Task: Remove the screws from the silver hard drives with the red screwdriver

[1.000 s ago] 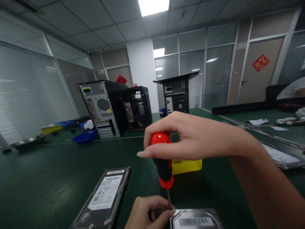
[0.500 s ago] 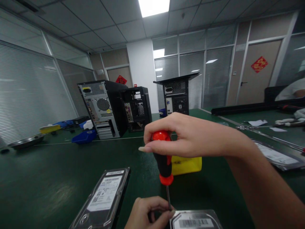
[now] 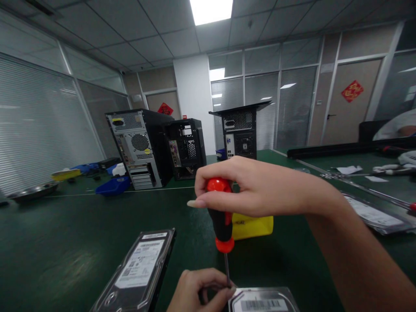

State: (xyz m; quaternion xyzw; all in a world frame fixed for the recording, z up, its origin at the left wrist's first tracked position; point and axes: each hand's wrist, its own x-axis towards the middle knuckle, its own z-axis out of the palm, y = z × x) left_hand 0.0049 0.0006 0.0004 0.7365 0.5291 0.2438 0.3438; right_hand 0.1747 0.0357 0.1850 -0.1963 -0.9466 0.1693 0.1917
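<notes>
My right hand [image 3: 234, 186] is wrapped from above round the red and black handle of a screwdriver [image 3: 224, 225], which stands nearly upright. The tip of its metal shaft reaches down to the near corner of a hard drive [image 3: 263, 299], partly cut off by the bottom edge of the view. There my left hand [image 3: 203, 288] pinches the lower end of the shaft between thumb and index finger, touching the drive's corner. Those fingertips hide the exact tip and any screw under it. Left of my hands, a second hard drive [image 3: 139, 264] lies label up on the green table.
Behind the screwdriver sits a yellow bin [image 3: 253, 227]. Computer cases [image 3: 139, 147] stand farther back, near a blue tray [image 3: 113, 185] and a metal bowl [image 3: 32, 192]. On the right lie another hard drive [image 3: 373, 212] and a long rod [image 3: 383, 197]. A person's sleeve [image 3: 396, 125] shows far right.
The view has shifted very slightly. Both hands keep the same hold on the screwdriver, its tip still at the drive's corner.
</notes>
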